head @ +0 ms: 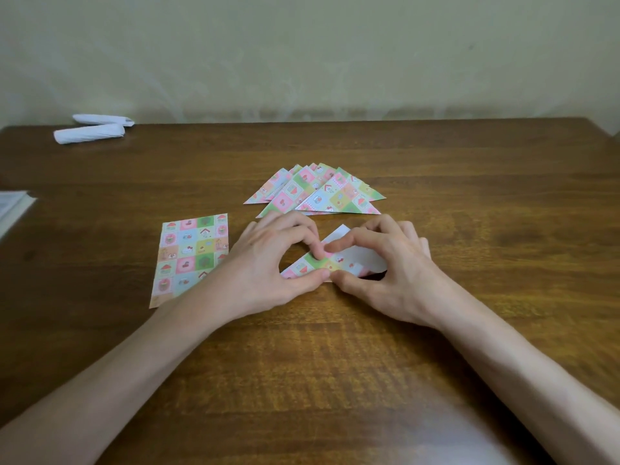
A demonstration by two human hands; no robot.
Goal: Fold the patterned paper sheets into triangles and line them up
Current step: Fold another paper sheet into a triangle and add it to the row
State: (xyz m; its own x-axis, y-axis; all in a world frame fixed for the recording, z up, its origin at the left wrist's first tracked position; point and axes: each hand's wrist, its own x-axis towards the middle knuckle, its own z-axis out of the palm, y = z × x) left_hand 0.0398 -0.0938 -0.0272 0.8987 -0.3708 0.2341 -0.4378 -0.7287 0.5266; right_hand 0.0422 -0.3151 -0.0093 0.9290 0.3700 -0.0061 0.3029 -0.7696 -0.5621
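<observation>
A patterned paper sheet (339,261) lies partly folded at the table's middle, its white back showing on the upper right. My left hand (268,266) pinches its left part between thumb and curled fingers. My right hand (385,273) pinches the right part, thumb along the lower edge. Several folded patterned triangles (315,193) lie overlapping in a fan just behind my hands. A flat stack of unfolded patterned sheets (188,256) lies to the left of my left hand.
The wooden table (302,364) runs to a pale wall. Two rolled white papers (97,127) lie at the far left corner. A white object (13,206) pokes in at the left edge.
</observation>
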